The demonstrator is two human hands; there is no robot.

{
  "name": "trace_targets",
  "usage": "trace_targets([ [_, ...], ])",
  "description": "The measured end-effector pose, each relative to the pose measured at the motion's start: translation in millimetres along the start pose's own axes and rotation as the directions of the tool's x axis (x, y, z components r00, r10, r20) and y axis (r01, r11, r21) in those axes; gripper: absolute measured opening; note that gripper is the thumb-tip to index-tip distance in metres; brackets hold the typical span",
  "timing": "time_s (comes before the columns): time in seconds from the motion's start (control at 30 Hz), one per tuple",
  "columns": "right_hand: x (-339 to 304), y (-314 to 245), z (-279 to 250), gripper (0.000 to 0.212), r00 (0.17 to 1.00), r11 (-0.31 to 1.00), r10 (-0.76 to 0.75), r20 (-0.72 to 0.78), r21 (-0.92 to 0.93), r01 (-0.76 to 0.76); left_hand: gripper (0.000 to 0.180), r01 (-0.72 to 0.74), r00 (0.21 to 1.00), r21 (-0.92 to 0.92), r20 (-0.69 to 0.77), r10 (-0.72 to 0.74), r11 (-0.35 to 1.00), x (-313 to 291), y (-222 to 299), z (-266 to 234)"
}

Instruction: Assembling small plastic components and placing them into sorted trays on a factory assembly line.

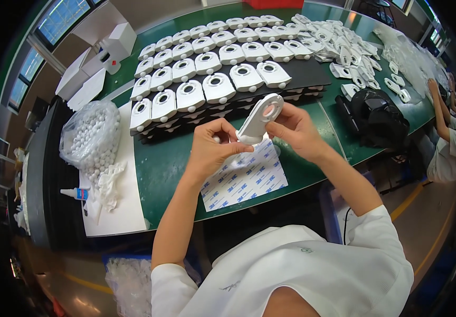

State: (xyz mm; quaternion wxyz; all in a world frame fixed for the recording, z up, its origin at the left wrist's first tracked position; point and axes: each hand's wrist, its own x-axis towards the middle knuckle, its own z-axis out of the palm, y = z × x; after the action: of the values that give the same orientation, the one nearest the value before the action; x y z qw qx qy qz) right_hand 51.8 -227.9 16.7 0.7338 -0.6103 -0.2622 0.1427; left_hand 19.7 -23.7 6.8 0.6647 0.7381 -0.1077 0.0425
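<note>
so the right hand [297, 131] had a white part [253, 127] pinched by its edge, tilted above the printed sheet [245, 185] on the green table [164, 166], while the left hand [207, 150] was curled round a little ball [217, 139] by the part's bottom end, similar ones [219, 93] lined up beyond

White part [255, 124]; green tabletop [159, 164]; white sheet [246, 182], blue-patterned.

Windows [63, 22], perhaps a black bag [380, 117]
</note>
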Motion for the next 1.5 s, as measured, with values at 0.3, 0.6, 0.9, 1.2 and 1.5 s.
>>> trace_targets([
  [0.3,40.9,-63.4,-102.7,0.033,0.94,0.718,-0.094,-0.327,-0.677,-0.163,0.013,0.394,0.909,-0.615,0.148,-0.39,0.683,1.3,6.5,-15.0],
  [0.6,75.0,-46.6,-131.5,0.033,0.914,0.681,0.237,-0.329,-0.615,-0.398,0.023,0.44,0.868,-0.737,0.202,-0.454,0.513,3.7,2.3,-16.5],
  [0.9,74.1,-66.2,-180.9,0.034,0.95,0.489,-0.032,-0.31,-0.834,-0.255,0.009,0.462,0.853,-0.731,0.21,-0.478,0.502,4.5,1.7,-14.6],
  [1.2,38.7,-59.4,-234.3,0.039,0.788,-0.476,0.138,-0.6,-0.737,-0.479,0.028,0.461,0.864,-0.652,0.176,-0.472,0.601,4.7,-2.2,-16.1],
  [1.5,21.2,-33.7,-211.5,0.038,0.953,-0.186,0.147,-0.264,-0.954,-0.236,0.034,0.455,0.883,-0.743,0.306,-0.355,0.49,4.5,4.9,-13.1],
])
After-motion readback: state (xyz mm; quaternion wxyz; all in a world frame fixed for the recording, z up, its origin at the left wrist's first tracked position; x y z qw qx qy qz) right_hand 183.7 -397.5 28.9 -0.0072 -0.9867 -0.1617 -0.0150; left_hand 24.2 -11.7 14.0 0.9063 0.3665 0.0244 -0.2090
